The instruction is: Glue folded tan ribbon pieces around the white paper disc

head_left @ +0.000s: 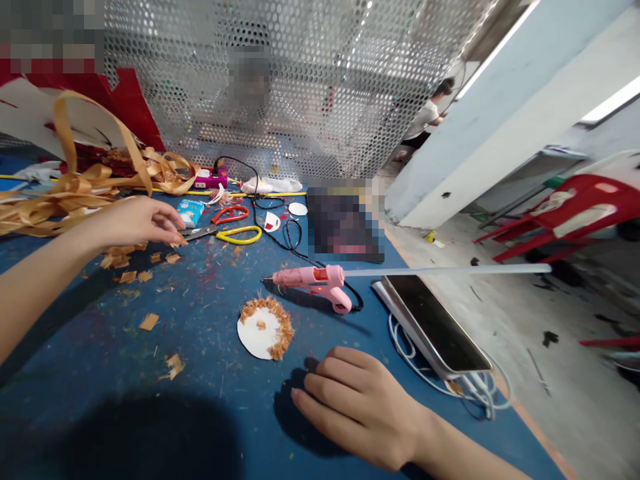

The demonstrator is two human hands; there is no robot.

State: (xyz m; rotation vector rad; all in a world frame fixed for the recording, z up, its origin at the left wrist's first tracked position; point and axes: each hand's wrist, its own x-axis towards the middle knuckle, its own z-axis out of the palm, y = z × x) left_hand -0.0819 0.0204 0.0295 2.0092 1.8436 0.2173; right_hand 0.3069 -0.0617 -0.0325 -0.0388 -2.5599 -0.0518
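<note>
Reaching over the blue-topped bench (210, 400), my left hand (150, 223) bends its fingers beside a loose pile of small tan ribbon squares (120, 257); a tan scrap (182, 239) shows at the fingertips, though I cannot tell whether they grip it. My right hand (360, 407) is palm down at the near side of the bench, fingers loosely curled and thumb hidden; whether anything sits beneath the palm, I cannot tell.

Between my hands, a round white card disc (254, 339) lies flat, frayed tan ribbon tufts (283, 328) lining its far and right-hand edge and one small tan piece near its middle. Just beyond the disc, a pink glue gun (313, 279) points its dark nozzle left, a long translucent glue stick (450, 270) jutting from its rear to the right.

Near my left fingertips lie scissors (239, 235) showing one yellow and one red handle loop, next to a bright blue packet (191, 213). Looped tan satin ribbon (90, 190) heaps at the far left, near a purple power strip (211, 178). To the right, a black-screened device with a silver edge (437, 320) rests beside a coiled white cable (407, 353). A perforated metal screen (300, 100) rises behind the bench; red plastic chairs (565, 207) stand on the grey floor (520, 313) to the right.
</note>
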